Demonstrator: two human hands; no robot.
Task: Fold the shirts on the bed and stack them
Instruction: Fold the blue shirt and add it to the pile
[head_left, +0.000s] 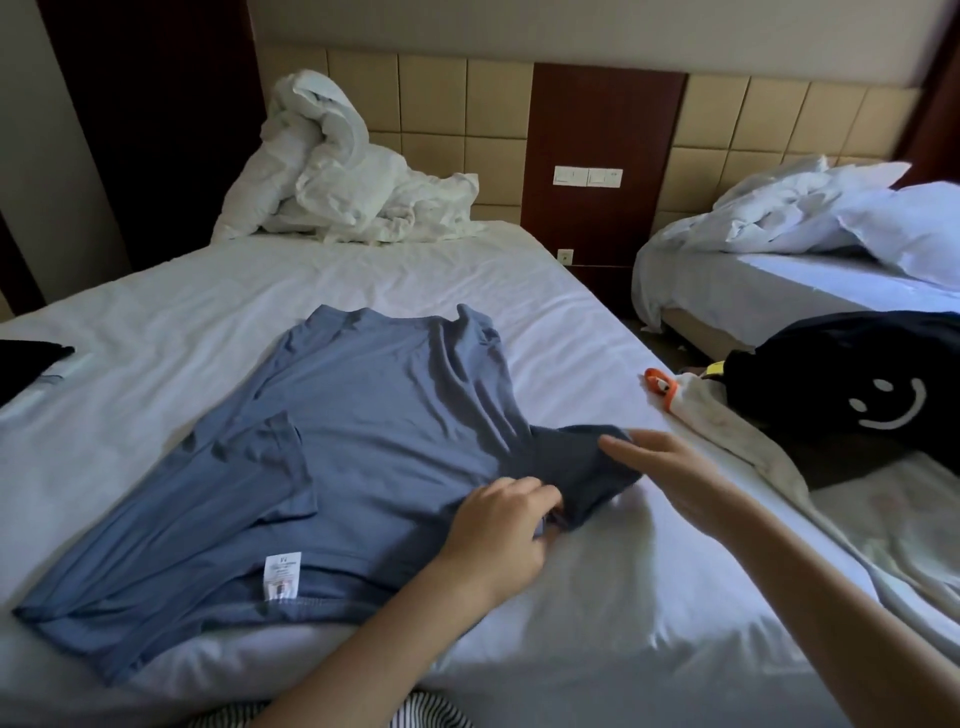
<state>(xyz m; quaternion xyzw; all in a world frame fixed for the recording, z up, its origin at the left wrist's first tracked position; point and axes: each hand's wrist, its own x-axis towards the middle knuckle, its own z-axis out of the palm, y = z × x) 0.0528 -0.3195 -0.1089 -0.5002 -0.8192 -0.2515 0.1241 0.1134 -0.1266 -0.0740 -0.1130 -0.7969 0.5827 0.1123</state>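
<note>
Blue shirt (363, 415) lies spread across the middle of the bed (363, 270), on the white sheet, collar end pointing towards the headboard (431, 104) and hem nearest the camera. A white care label (282, 574) shows near the hem. One sleeve (260, 467) is folded inward and lies flat on the body of the shirt. The opposite sleeve (587, 467) is bunched at the shirt's right edge.

Left hand (498, 530): fingers (540, 493) curled, pinching the fabric where the bunched sleeve meets the body of the shirt. Right hand (675, 473): fingers (623, 449) straight, tips resting on the outer end of the same sleeve; whether the thumb is under the cloth cannot be determined.

Other items noted:
- A crumpled white duvet (332, 166) is heaped at the head of the bed, well apart from the shirt.
- A black garment (857, 395) with a white smiling-face print sits at the right edge of the bed.
- A white garment (727, 415) with an orange detail lies partly under the black garment.
- A dark cloth (26, 364) lies at the far left edge of the sheet.
- A second bed (769, 280) with rumpled white bedding stands to the right.
</note>
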